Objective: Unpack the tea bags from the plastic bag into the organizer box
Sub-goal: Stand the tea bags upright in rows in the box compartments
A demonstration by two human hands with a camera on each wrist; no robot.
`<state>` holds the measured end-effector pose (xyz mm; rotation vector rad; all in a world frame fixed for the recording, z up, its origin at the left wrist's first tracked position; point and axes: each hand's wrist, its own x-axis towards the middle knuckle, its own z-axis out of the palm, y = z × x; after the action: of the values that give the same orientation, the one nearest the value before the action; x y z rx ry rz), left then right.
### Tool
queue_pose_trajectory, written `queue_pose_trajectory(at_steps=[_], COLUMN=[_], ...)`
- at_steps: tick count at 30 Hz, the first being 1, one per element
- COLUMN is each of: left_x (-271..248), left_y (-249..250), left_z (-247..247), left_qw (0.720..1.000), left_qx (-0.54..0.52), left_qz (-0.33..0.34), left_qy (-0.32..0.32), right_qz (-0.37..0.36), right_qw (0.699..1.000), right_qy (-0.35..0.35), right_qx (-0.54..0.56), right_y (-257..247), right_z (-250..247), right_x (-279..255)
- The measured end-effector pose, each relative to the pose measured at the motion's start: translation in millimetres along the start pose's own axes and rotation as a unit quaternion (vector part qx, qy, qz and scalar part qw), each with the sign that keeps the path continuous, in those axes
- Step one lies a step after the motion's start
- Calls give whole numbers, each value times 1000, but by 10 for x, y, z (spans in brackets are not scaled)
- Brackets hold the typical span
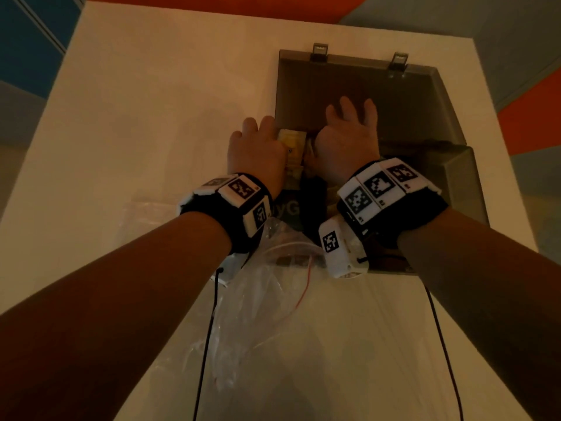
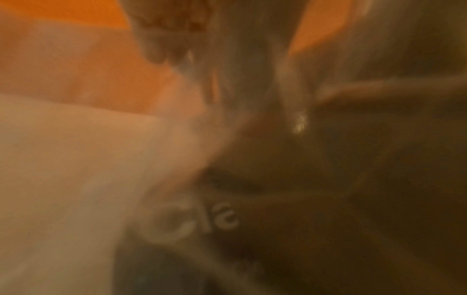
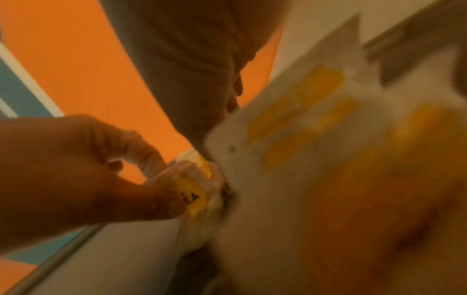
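Note:
The grey translucent organizer box [image 1: 455,180] stands open on the table, its lid [image 1: 349,77] tipped back. My left hand [image 1: 258,147] is at the box's left edge and pinches a small stack of yellow-and-white tea bags [image 1: 293,141] between thumb and fingers [image 3: 151,159]; the stack [image 3: 194,191] shows clearly in the right wrist view. My right hand [image 1: 349,135] hovers over the box with fingers spread straight, its thumb side against the tea bags. A larger white-and-yellow packet [image 3: 316,139] lies blurred under that palm. The crumpled clear plastic bag [image 1: 267,287] lies under my wrists.
A dark packet with pale lettering [image 1: 288,208] sits in the box's near compartment. The white table [image 1: 136,117] stretches to the left and front. Wrist-camera cables [image 1: 209,329] trail over the bag. Orange, blue and grey floor surrounds the table. The left wrist view is a blur.

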<state>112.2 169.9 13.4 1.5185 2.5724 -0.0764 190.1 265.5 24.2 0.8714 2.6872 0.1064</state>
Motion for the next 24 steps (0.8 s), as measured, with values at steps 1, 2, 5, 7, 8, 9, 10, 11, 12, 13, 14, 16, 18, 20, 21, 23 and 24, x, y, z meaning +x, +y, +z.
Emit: queue_pose_trajectory(at_steps=[1,2,5,7,8,9,10,11,12,13,14,16,18,20,21,23,24], left_x=[5,12,40,56,60,62,61,55,48,45,40,27,10,-11,-17,-26,-36], left_y=[-1,-4,-10,-16,-19,-21,-22,-22,-20,-18,-18,-29,-37,-41,-46,-63,-77], left_z=[2,0,-4,-12,-16,-19,-24,-36,-52,-65,-77,-99,-124,-151,-163,-179,-184], left_qw=[1000,1000,1000,1000,1000,1000,999,999,998,998,997,996,994,992,992,991,991], left_qx=[1,2,-4,-18,-21,-23,-28,-36,-46,-54,-61,-79,-105,-121,-125,-127,-130], left_qz=[1,1,-2,-7,-10,-13,-17,-23,-29,-32,-31,-31,-30,-29,-28,-31,-34], left_qy=[1,1,3,0,-4,-8,-13,-18,-24,-27,-28,-25,-18,-11,-9,-5,2], right_qz=[10,22,90,91,69,46,27,11,-5,-21,-36,-73,-95,-95,-92,-91,-92], right_qw=[1000,997,966,925,899,880,874,885,904,928,949,972,980,988,990,992,992], right_qy=[12,34,112,120,109,88,67,49,31,10,-13,-39,-37,-2,17,45,47], right_qx=[27,62,215,350,418,465,480,463,425,373,313,219,168,124,104,79,72], right_y=[33,71,200,287,317,323,316,311,296,262,218,115,25,-23,-39,-66,-79], right_z=[-13,-28,-102,-101,-89,-85,-89,-82,-68,-68,-51,3,50,66,55,22,2], right_x=[-19,-45,-209,-306,-351,-389,-415,-423,-411,-403,-387,-360,-333,-288,-266,-231,-226])
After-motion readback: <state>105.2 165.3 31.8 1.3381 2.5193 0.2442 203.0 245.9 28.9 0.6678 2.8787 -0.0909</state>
